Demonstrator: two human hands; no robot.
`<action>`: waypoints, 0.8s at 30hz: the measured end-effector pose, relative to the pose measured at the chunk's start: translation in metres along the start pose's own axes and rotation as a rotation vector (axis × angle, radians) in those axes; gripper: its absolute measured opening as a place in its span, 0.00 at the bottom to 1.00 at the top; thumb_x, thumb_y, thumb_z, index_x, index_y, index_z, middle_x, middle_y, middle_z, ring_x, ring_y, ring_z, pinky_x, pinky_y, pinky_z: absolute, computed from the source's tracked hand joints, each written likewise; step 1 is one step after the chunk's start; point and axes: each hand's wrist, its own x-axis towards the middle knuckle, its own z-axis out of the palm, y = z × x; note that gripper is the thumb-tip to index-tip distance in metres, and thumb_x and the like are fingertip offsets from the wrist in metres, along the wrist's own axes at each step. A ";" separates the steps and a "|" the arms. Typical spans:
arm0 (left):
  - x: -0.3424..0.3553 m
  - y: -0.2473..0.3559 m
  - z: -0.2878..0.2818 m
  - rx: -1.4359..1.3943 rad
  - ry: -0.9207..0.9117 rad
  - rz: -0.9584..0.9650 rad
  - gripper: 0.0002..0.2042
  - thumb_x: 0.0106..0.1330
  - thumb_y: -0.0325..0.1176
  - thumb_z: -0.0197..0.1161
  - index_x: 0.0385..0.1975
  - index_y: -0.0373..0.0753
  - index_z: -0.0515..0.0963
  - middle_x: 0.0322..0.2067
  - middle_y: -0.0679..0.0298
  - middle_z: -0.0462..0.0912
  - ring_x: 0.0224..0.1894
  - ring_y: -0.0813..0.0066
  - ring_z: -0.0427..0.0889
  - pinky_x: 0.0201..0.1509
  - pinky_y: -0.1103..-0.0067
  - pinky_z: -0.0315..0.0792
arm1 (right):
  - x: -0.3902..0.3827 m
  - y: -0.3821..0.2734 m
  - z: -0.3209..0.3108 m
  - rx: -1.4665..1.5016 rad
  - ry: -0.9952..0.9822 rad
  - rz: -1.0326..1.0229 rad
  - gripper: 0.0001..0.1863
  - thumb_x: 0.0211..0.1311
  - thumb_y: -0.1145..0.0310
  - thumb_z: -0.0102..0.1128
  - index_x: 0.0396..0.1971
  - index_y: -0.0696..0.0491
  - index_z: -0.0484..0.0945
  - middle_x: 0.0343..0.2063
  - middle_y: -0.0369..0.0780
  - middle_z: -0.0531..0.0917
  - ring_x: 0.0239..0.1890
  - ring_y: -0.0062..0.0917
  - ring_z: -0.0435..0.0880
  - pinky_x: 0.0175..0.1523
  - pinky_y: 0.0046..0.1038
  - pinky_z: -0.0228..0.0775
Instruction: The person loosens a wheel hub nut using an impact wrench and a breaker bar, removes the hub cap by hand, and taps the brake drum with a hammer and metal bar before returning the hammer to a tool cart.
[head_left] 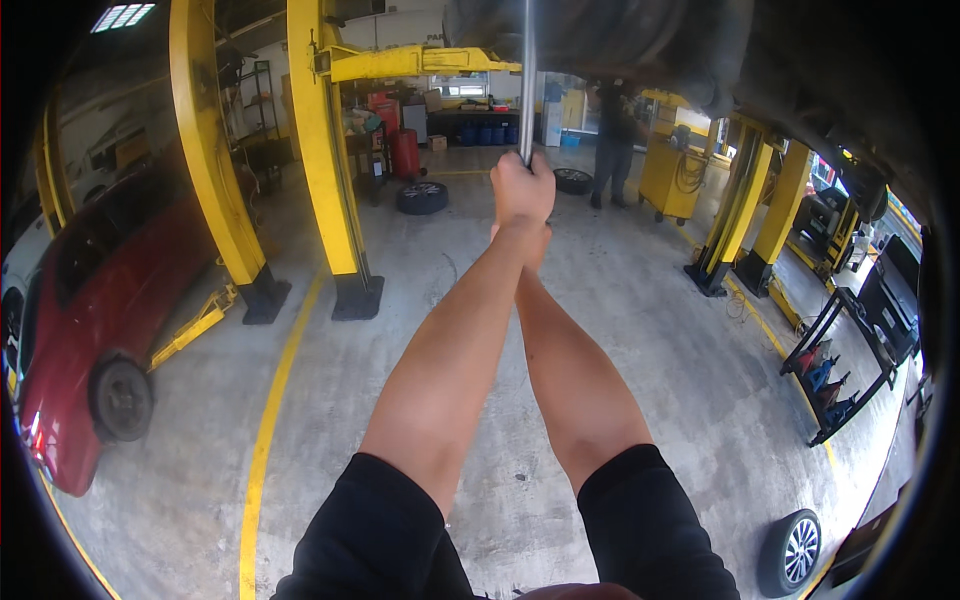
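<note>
The metal bar [528, 90] stands upright ahead of me, at the near side of the raised vehicle's dark underside [640, 45]. My left hand [523, 190] is closed in a fist round its lower part. My right hand [544, 237] sits just under it, mostly hidden behind my left wrist, so I can't tell its grip. Far left, a wheel [422, 198] lies flat.
</note>
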 end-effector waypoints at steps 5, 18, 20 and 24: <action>0.002 -0.013 -0.003 -0.016 0.022 0.031 0.13 0.62 0.34 0.57 0.29 0.27 0.77 0.21 0.44 0.79 0.29 0.50 0.82 0.33 0.67 0.72 | 0.000 -0.001 0.009 0.043 0.019 -0.039 0.14 0.45 0.64 0.66 0.29 0.58 0.81 0.30 0.45 0.84 0.34 0.38 0.84 0.34 0.36 0.73; 0.015 -0.030 0.008 -0.032 0.095 0.147 0.13 0.62 0.34 0.56 0.25 0.27 0.76 0.18 0.44 0.76 0.25 0.50 0.81 0.30 0.67 0.71 | 0.003 -0.006 0.012 0.000 0.036 -0.140 0.12 0.43 0.66 0.65 0.27 0.58 0.80 0.26 0.45 0.84 0.30 0.37 0.84 0.31 0.36 0.71; 0.014 -0.028 0.004 -0.057 0.061 0.124 0.14 0.62 0.35 0.56 0.23 0.27 0.75 0.16 0.45 0.75 0.23 0.51 0.80 0.28 0.67 0.70 | -0.001 -0.013 0.009 -0.069 0.015 -0.057 0.13 0.42 0.65 0.67 0.27 0.58 0.81 0.26 0.45 0.84 0.31 0.37 0.84 0.32 0.36 0.72; 0.025 -0.013 0.006 -0.089 0.027 0.147 0.17 0.64 0.37 0.55 0.19 0.27 0.73 0.12 0.48 0.72 0.18 0.54 0.77 0.25 0.67 0.68 | 0.008 -0.027 0.015 -0.107 0.089 -0.035 0.14 0.40 0.65 0.68 0.27 0.58 0.81 0.26 0.45 0.84 0.32 0.38 0.84 0.33 0.35 0.73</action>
